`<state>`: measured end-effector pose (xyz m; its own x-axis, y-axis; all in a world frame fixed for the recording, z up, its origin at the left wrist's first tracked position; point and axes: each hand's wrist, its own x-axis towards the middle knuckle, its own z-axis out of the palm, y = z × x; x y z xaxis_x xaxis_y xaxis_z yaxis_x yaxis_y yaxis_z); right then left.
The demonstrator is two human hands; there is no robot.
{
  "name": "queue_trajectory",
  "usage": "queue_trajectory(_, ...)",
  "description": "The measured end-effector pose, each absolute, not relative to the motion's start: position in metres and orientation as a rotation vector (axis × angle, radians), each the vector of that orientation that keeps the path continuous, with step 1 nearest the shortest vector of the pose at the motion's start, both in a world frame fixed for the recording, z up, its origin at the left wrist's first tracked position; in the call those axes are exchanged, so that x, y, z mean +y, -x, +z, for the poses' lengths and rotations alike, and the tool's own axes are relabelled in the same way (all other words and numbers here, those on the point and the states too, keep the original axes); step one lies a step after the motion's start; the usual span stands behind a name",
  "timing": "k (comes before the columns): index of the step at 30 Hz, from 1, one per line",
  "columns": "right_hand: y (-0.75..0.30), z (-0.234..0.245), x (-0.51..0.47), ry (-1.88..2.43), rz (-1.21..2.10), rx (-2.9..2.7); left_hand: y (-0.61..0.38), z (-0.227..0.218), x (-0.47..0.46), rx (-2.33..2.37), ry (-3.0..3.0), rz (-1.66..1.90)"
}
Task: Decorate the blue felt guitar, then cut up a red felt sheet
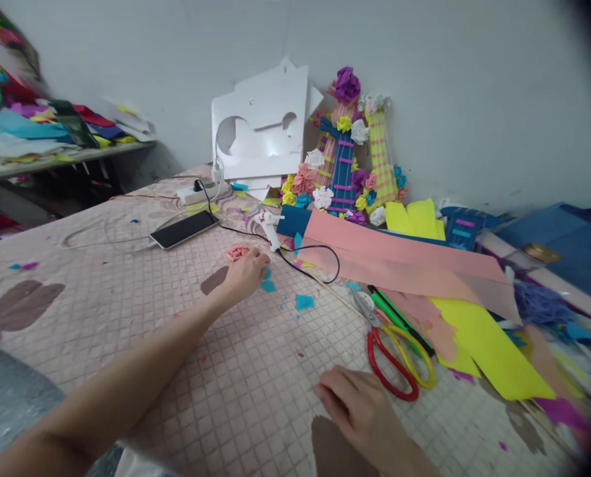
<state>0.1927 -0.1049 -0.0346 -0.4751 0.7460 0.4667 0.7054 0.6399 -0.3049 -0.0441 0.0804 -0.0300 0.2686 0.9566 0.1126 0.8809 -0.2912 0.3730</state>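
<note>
My left hand point(250, 270) rests low over the tiled-pattern tablecloth with its fingers curled together; what they hold, if anything, is hidden. A coiled pink paper flower point(238, 252) shows right behind its knuckles, touching or nearly so. Blue paper scraps point(268, 286) lie beside the fingertips. A white glue gun point(270, 232) with a black cord lies just beyond this hand. My right hand point(362, 411) is a loose fist near the front of the table, with nothing visible in it. Scissors point(392, 351) with one red and one yellow handle lie just past it.
Pink paper sheets point(399, 258) and yellow paper point(494, 344) spread over the right. A phone point(185, 229) and a power strip point(203, 192) with cables lie at the back left. Guitar-shaped paper decorations point(344, 165) and a white cut-out board point(260, 126) lean on the wall.
</note>
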Motion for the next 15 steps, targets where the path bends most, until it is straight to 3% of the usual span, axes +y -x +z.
queue_trajectory(11, -0.192, -0.037, -0.105, 1.137, 0.2, -2.32, 0.059, -0.034, 0.09, 1.468, -2.133, 0.668)
queue_trajectory(15, -0.18, -0.016, -0.102, 1.131, 0.375, -2.29, 0.063, -0.036, 0.09, 1.224, -2.017, 0.595)
